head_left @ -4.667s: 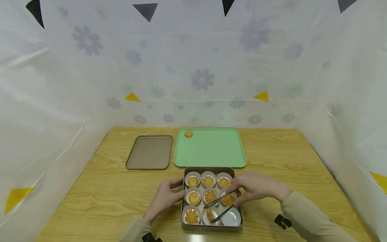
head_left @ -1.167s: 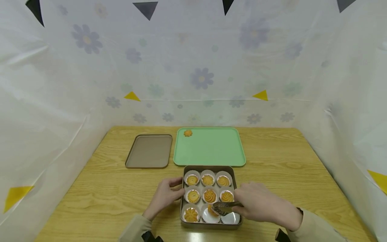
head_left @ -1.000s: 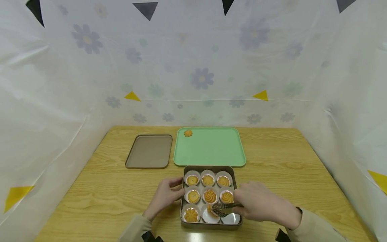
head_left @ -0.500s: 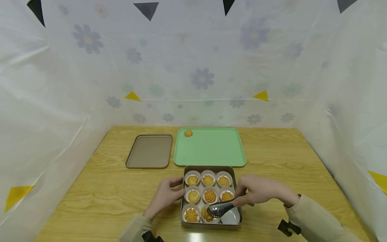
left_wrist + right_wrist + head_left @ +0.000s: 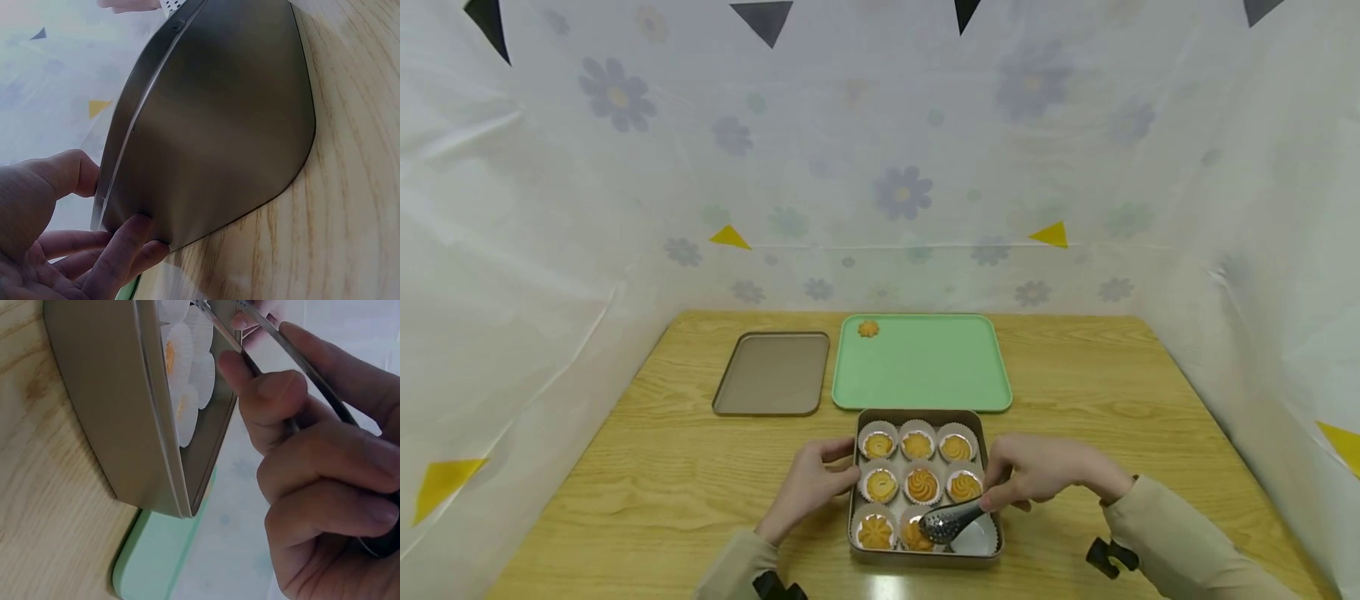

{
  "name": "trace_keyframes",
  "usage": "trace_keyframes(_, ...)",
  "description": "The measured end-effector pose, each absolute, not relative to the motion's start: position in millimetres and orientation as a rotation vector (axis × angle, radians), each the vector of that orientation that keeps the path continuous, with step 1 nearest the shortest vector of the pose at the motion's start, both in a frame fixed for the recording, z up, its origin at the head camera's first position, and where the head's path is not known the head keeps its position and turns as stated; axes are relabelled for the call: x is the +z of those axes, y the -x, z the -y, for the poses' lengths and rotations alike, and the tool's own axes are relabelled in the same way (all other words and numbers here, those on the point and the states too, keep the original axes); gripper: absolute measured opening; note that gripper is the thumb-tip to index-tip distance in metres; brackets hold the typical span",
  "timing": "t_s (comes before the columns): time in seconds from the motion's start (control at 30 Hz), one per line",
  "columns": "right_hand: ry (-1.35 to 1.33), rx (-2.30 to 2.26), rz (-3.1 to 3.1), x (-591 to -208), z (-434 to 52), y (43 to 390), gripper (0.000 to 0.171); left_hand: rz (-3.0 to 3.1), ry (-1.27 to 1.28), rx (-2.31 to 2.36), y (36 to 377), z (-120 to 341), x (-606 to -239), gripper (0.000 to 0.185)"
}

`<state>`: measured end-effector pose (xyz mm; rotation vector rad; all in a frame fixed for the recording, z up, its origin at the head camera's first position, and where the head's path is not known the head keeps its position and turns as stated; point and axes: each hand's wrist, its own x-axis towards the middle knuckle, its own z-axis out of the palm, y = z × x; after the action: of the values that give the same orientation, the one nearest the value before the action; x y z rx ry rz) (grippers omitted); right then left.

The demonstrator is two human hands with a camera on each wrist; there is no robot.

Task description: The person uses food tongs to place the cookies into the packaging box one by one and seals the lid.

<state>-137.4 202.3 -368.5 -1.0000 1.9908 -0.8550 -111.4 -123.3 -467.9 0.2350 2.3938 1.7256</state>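
A deep metal tin (image 5: 925, 561) stands near the table's front, with pale paper cups in three rows. My left hand (image 5: 811, 483) holds its left side; in the left wrist view the thumb is at the rim and the fingers lie on the outer wall. My right hand (image 5: 1037, 471) grips metal tongs (image 5: 951, 521) with perforated ends, whose arms stand apart in the right wrist view. The tongs' end lies over a cookie (image 5: 916, 537) in the front middle cup, partly hiding it. The front right cup (image 5: 977, 537) holds no cookie; the other cups each hold one.
Behind the tin lies a green tray (image 5: 925, 367) with one flower-shaped cookie (image 5: 868, 328) in its far left corner. A flat brown tray (image 5: 772, 375) is to its left. White sheeting surrounds the wooden table (image 5: 700, 492) on the back and both sides.
The right hand has turned over and back with the tongs. The cookie in the front middle cup, earlier tilted on edge, now appears to lie flatter. The left hand stays on the tin.
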Motion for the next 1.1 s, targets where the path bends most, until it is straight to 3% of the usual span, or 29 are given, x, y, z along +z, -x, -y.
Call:
trace_keyframes(0.53, 0.973, -0.851, -2.219, -349.8, -208.6, 152.4, 0.022, -2.399, -0.247, 1.737, 111.7, 123.8, -468.7, 0.055)
trace_keyframes(0.7, 0.932, -0.804, -2.506, -348.3, -204.3, 181.8, 0.033, -2.396, -0.231, 1.724, 112.6, 124.3, -469.9, 0.056)
trace_keyframes(0.83, 0.787, -0.643, -2.763, -353.0, -191.7, 214.9, 0.031, -2.398, -0.229, 1.713, 112.5, 124.3, -470.1, 0.056)
trace_keyframes(1.1, 0.576, -0.441, -2.824, -368.7, -151.5, 277.1, 0.043, -2.395, -0.244, 1.718, 109.8, 124.2, -467.0, 0.056)
